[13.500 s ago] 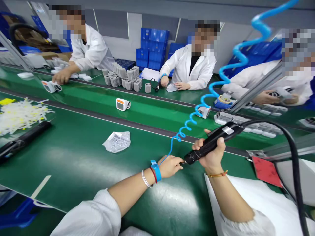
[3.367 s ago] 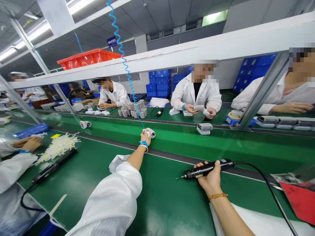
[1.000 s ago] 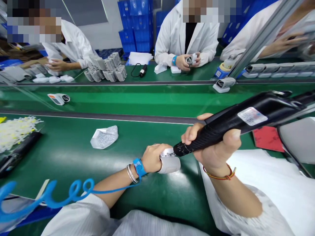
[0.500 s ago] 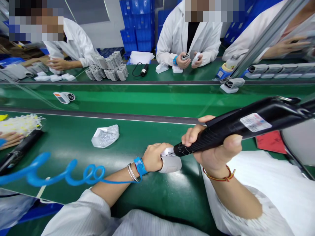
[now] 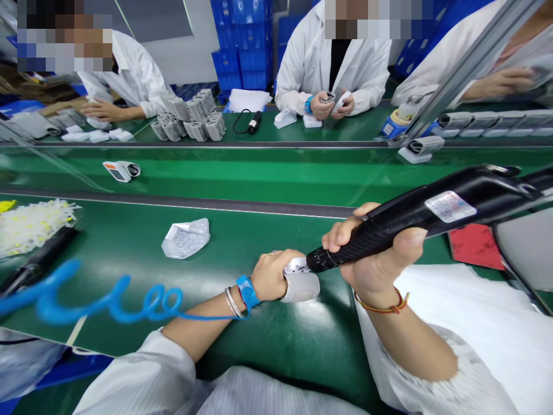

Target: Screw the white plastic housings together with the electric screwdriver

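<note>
My right hand (image 5: 382,253) is wrapped round a black electric screwdriver (image 5: 401,216) with a white label, held slanting down to the left. Its tip meets the white housing of a wrist blood pressure monitor (image 5: 301,287), whose rolled grey cuff lies toward me. The exact contact point is hidden by the nose of the tool. My left hand (image 5: 273,275) grips the monitor from the left and keeps it on the green bench; some of its fingers are out of sight. A blue wrist strap (image 5: 247,291) with a coiled cord circles my left wrist.
An opened bag of tiny screws (image 5: 185,238) lies left of my hands. White-and-yellow small parts (image 5: 34,225) and another black tool (image 5: 41,256) are farther left. White sheets (image 5: 475,323) lie right. Beyond runs a green conveyor belt (image 5: 259,176) carrying monitors; co-workers sit across it.
The monitors on the conveyor have shifted a little to the right. A co-worker's hand at the left edge has gone from view. My hands and the screwdriver have hardly moved.
</note>
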`<state>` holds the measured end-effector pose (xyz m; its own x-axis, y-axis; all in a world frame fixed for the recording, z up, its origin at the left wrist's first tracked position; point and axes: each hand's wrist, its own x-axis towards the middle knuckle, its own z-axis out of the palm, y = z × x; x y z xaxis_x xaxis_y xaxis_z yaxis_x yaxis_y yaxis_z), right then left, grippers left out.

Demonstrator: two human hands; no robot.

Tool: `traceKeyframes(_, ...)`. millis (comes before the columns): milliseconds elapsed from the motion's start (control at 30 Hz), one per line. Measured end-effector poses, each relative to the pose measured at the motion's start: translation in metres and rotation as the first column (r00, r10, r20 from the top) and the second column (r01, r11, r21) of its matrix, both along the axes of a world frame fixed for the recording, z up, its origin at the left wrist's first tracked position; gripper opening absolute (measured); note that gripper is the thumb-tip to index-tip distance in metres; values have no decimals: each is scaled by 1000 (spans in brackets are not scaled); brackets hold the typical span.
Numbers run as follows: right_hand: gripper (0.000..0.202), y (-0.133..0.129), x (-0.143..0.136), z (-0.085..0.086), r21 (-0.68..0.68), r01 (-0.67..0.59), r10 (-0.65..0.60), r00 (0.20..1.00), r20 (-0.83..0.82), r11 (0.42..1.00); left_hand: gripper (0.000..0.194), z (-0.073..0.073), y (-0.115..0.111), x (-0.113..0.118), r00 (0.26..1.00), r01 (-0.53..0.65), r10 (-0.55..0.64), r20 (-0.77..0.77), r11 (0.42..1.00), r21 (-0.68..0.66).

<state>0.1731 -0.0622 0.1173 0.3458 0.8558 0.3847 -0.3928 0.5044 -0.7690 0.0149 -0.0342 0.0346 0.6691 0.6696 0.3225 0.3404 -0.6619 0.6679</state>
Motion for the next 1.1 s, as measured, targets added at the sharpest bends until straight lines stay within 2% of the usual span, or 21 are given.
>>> traceKeyframes(667,45,3,-1,-5,-20,-6,6,1000,-3,1000,29,-2,0,1,1000,-25,25,-6,998,-49)
traceKeyframes(900,46,5,2,-3,-38,1,-3,999,-37,999,28,1,-2,2,999,-32,31,-28,999,-30)
traceKeyframes(1000,51,12,19,0,-140,56,-76,987,-141,989,34,-1,1,1,998,-32,29,-53,998,-47)
traceKeyframes(1100,51,23,45,-7,-278,168,-254,916,-311,946,38,-7,12,-4,993,-78,74,-89,996,-44)
